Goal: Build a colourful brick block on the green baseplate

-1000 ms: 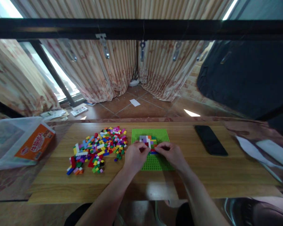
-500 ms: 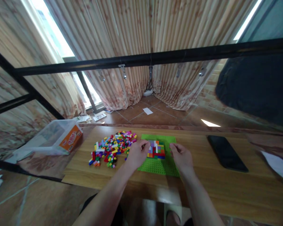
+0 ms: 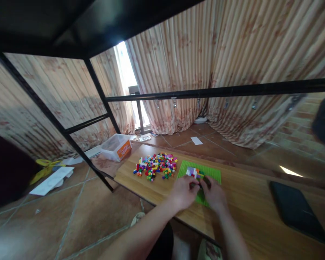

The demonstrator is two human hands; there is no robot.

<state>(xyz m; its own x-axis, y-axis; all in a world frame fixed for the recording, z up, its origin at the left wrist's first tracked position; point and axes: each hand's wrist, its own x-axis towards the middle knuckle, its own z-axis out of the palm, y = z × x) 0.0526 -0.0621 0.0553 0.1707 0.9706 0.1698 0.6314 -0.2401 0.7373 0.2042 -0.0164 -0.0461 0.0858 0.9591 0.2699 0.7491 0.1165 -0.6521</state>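
Note:
A green studded baseplate (image 3: 213,174) lies on the wooden table, carrying a patch of joined colourful toy bricks (image 3: 194,172). My left hand (image 3: 184,191) is over the near left part of the plate, thumb and fingers pinched. Facing it from the right, my right hand (image 3: 213,193) is closed in a pinch too, the fingertips of both nearly meeting at the near edge of the brick patch. Whatever lies between the fingers is too small and hidden to make out. Loose toy bricks (image 3: 156,165) are heaped left of the plate.
A black phone-like slab (image 3: 298,209) lies on the wooden table (image 3: 249,206) at the right. Beyond the table's left end stands a clear plastic box (image 3: 115,146) with an orange label. A black metal frame bar (image 3: 233,91) crosses in front of the curtains.
My view has swung left, so everything sits further right. My hands, apart on either side of the brick patch before, have come together at its near edge.

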